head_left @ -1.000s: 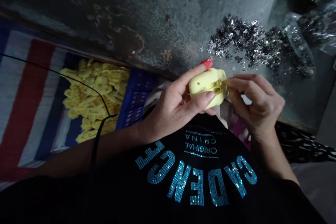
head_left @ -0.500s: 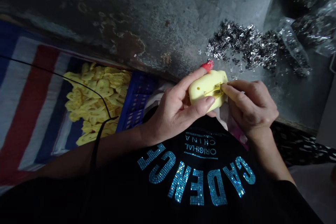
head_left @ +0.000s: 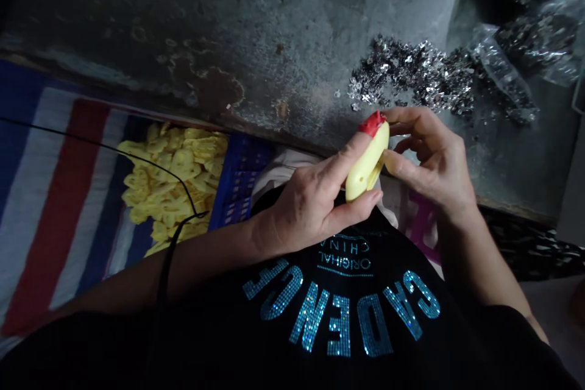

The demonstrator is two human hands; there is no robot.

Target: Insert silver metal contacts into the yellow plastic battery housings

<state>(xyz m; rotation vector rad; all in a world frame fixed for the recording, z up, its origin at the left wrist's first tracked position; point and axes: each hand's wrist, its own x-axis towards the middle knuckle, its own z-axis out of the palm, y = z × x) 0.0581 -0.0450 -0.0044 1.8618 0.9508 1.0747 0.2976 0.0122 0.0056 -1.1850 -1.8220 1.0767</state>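
My left hand (head_left: 311, 207) grips a pale yellow plastic part (head_left: 368, 164) with rounded edges and a small hole near its lower end. The part is turned nearly edge-on, so its inner side is mostly hidden. Red wrapping (head_left: 372, 124) covers the tip of my left index finger. My right hand (head_left: 441, 164) is curled around the part's right side, its thumb touching the inner side and its index finger at the upper end. Whether a small piece lies under the right fingers cannot be seen.
Small shiny metal pieces (head_left: 415, 76) lie heaped on the worn grey table (head_left: 292, 30), near clear plastic bags (head_left: 500, 64). Left stands a blue basket (head_left: 237, 186) beside piled yellow plastic parts (head_left: 178, 173) on striped cloth (head_left: 55, 195). A black cord (head_left: 176, 231) crosses my left forearm.
The yellow part has been tilted from showing its inner side to nearly edge-on. My right hand has opened from a tight pinch inside it to a wider hold at its right side.
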